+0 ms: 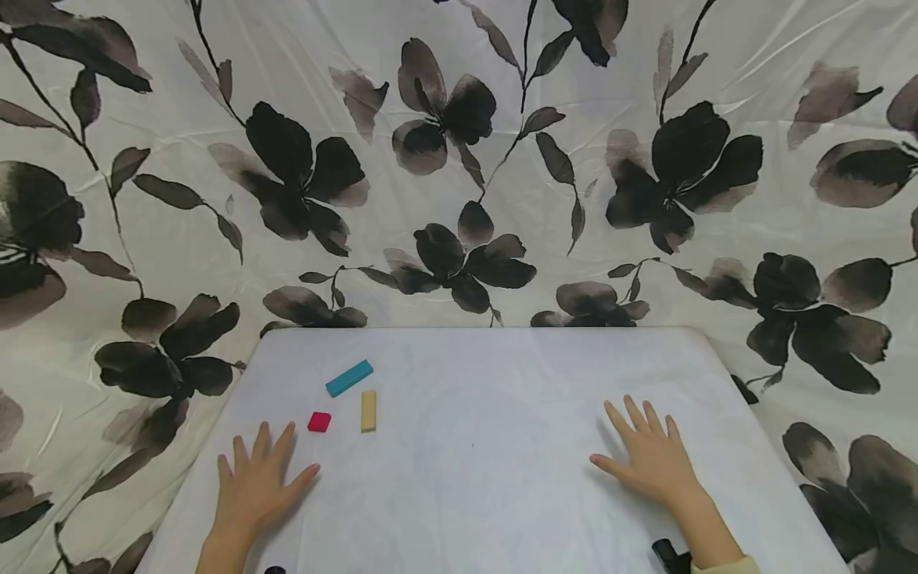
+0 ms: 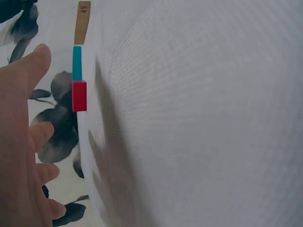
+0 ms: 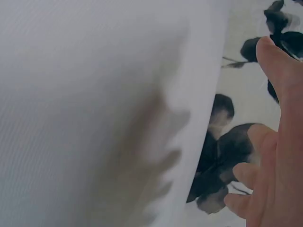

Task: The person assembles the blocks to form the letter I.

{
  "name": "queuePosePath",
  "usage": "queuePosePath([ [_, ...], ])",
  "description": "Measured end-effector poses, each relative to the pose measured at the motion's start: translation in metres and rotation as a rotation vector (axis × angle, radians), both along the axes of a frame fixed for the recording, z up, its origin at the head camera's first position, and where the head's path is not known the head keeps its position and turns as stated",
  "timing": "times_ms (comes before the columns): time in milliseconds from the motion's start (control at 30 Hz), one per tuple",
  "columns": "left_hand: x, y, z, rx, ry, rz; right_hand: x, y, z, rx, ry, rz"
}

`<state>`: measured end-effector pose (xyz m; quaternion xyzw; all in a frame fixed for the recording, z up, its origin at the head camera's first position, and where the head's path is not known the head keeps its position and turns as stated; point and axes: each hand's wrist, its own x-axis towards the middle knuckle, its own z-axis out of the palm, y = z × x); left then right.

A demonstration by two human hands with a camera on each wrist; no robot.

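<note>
My left hand, fingers spread and palm down, is over the left part of the white table, holding nothing. Just beyond its fingertips lies a small red block. A long blue block sits slanted farther back, and a yellow block points away from me beside the red one. In the left wrist view the yellow block bears the number 49, with the blue block and red block in line before it. Over the table's right side my right hand spreads its fingers, gripping nothing, far from the blocks.
The white tabletop ends at a straight back edge with rounded corners. Behind and beside it hangs or lies a pale cloth printed with dark flowers. A black strap piece shows at the right wrist.
</note>
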<state>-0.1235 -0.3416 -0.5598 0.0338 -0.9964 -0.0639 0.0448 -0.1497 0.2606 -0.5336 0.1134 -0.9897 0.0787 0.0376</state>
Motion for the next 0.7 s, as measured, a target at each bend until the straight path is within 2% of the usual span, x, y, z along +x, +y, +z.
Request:
queuePosePath([
  [233,-0.004,0.004,0.001,0.044,-0.029,-0.010,0.002,-0.015,0.002,-0.012,0.012,0.027],
  [400,-0.010,0.012,-0.001,0.087,-0.039,-0.016,0.004,-0.023,0.001,-0.009,0.024,0.041],
  [500,-0.015,0.017,0.000,0.107,-0.025,-0.022,0.004,-0.027,0.001,-0.015,0.042,0.053],
  [700,-0.021,0.024,0.003,0.126,0.017,-0.031,-0.001,-0.038,-0.007,-0.093,0.056,0.079],
])
